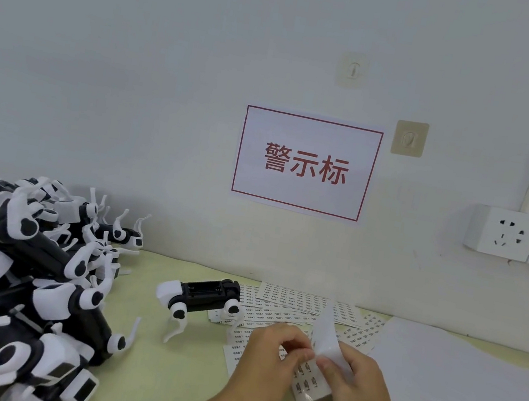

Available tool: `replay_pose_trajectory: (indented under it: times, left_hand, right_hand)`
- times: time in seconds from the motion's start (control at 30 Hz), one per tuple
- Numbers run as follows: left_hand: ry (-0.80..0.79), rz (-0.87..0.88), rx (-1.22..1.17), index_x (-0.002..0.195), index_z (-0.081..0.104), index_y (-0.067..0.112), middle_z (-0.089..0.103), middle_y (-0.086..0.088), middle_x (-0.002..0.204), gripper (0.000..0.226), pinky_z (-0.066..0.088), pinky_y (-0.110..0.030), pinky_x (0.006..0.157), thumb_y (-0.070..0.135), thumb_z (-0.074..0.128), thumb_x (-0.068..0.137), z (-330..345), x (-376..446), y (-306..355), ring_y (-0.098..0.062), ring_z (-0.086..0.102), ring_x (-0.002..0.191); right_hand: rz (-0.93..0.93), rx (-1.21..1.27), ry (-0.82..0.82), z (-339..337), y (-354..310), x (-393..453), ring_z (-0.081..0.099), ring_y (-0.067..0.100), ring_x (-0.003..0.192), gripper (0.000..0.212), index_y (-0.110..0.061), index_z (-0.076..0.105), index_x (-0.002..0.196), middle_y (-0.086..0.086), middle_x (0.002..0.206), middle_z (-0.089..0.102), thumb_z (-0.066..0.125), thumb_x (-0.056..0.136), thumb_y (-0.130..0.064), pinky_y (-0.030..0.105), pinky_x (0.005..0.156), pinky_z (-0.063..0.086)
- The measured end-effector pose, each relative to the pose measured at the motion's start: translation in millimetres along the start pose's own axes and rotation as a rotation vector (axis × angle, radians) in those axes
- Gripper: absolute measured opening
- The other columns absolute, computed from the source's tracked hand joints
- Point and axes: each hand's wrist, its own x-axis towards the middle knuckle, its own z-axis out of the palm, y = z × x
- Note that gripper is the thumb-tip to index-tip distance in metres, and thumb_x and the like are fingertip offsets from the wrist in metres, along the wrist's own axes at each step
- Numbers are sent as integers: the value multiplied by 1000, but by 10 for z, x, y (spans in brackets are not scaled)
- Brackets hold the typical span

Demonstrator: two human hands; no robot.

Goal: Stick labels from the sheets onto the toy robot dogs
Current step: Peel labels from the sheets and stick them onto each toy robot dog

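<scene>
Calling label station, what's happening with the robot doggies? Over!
Left hand and right hand both pinching a label sheet, peeling. One toy dog waiting alone, untouched. Nothing blocking it.

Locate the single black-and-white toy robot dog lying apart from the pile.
The single black-and-white toy robot dog lies mid-table in the head view, right of the heaped dogs, its rear end over the spread label sheets.

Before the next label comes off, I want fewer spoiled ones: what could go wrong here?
The label sheet is curled up between the left hand and the right hand; it may crease or labels may stick together. The single toy robot dog lies partly on other label sheets and could drag them.
</scene>
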Motion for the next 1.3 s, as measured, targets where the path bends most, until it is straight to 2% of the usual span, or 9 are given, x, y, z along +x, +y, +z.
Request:
replay_pose_trajectory:
  times: [0.23,0.57,0.73,0.87,0.93,1.0,1.1,1.17,1.3]
  left_hand:
    - [-4,45,85,84,69,21,63,15,82,12,45,-12,74,15,66,94,25,-16,-20,1,57,83]
    - [0,182,267,91,60,24,54,17,87,11,41,-14,71,25,53,99,73,-45,-78,0,50,85]
    - [37,34,131,82,62,24,62,14,82,17,45,-15,69,19,58,97,50,-22,-53,-3,56,83]
    - [152,-156,-15,78,64,23,65,8,75,20,46,-13,67,16,61,97,-12,21,-55,3,58,73]
    - [188,-236,-74,79,65,23,66,7,74,20,48,-14,65,16,61,97,-28,34,-59,3,60,71]
    - [203,-277,-111,79,66,24,67,6,75,19,51,-19,64,17,61,96,-27,32,-62,-3,63,72]
    - [213,-287,-125,79,66,23,68,4,75,19,53,-23,66,16,62,96,-24,26,-60,-10,65,74]
    - [220,-280,-122,78,65,21,67,4,73,19,52,-19,64,14,62,95,-27,25,-51,-7,63,71]
    - [219,-219,-112,73,62,18,61,5,65,21,44,-13,59,12,63,93,-28,10,-15,2,56,62]
  right_hand:
    - [30,-14,11,14,-21,-5,68,6,74,17,-20,73,83,-2,79,73,64,93,-10,10,57,46]
    - [15,-52,14,21,-65,-23,66,3,69,19,-22,72,79,-4,74,72,64,93,-12,11,56,44]
    - [24,-28,71,41,-61,-32,68,2,74,16,-29,66,91,-8,80,73,67,90,-13,14,58,49]
    - [106,9,120,43,-36,-18,69,4,69,29,-34,47,103,-9,87,72,64,91,-13,17,54,50]
    - [98,-10,160,55,-41,-10,68,7,78,38,-36,42,108,-9,96,67,63,90,-10,21,60,52]
    - [66,-90,235,52,-33,-7,57,9,98,46,-35,42,115,-9,106,53,66,87,-8,30,79,52]
    - [23,-417,269,49,-19,-16,33,11,118,48,-41,45,115,-11,115,34,68,83,-12,36,102,27]
    - [-77,-587,253,83,-12,-30,27,9,118,47,-42,51,114,-11,115,30,67,81,-12,34,100,20]
    - [-431,-642,282,139,-1,-70,40,12,103,41,-23,73,102,-4,101,52,65,65,-10,38,90,26]
